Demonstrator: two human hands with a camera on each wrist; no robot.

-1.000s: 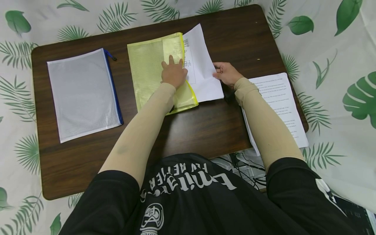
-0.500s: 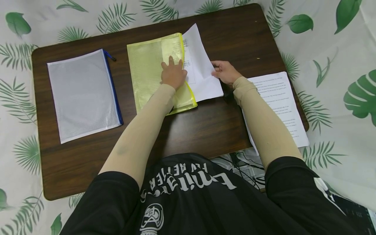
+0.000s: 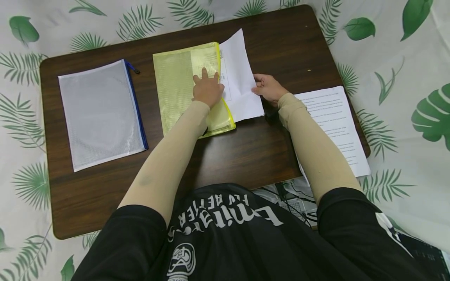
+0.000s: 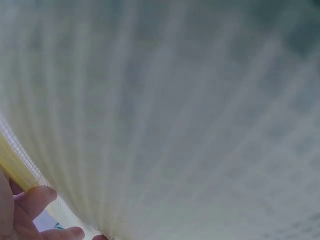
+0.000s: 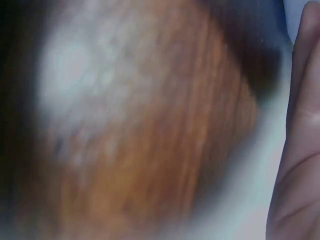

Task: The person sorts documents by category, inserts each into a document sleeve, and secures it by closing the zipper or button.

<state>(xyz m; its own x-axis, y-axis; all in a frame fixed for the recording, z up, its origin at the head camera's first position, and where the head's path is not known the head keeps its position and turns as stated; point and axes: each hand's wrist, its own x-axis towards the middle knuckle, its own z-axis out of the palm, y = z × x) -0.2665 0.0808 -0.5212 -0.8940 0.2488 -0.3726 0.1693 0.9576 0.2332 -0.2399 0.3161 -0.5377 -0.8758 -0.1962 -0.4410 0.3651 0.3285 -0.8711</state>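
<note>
A yellow mesh zip pouch (image 3: 175, 86) lies on the table with its yellow-edged opening to the right. My left hand (image 3: 207, 89) rests on it with fingers spread, close to that opening. Sheets of white paper (image 3: 240, 78) stick out of the pouch, their left part inside and faintly visible through the mesh. At the right edge of the paper, my right hand (image 3: 268, 86) pinches it between thumb and fingers. The left wrist view shows blurred mesh and some fingers (image 4: 37, 200) by the yellow edge. Only part of the right hand (image 5: 302, 145) appears in the right wrist view.
A clear mesh pouch (image 3: 102, 117) with a blue zip lies at the left of the brown table (image 3: 225, 156). Under the right forearm, a stack of printed sheets (image 3: 334, 117) overhangs the front edge. Cables (image 3: 299, 203) show below the table.
My right hand has shifted slightly left, and the paper has slid a little further into the yellow pouch. The left hand stays in place on the pouch.
</note>
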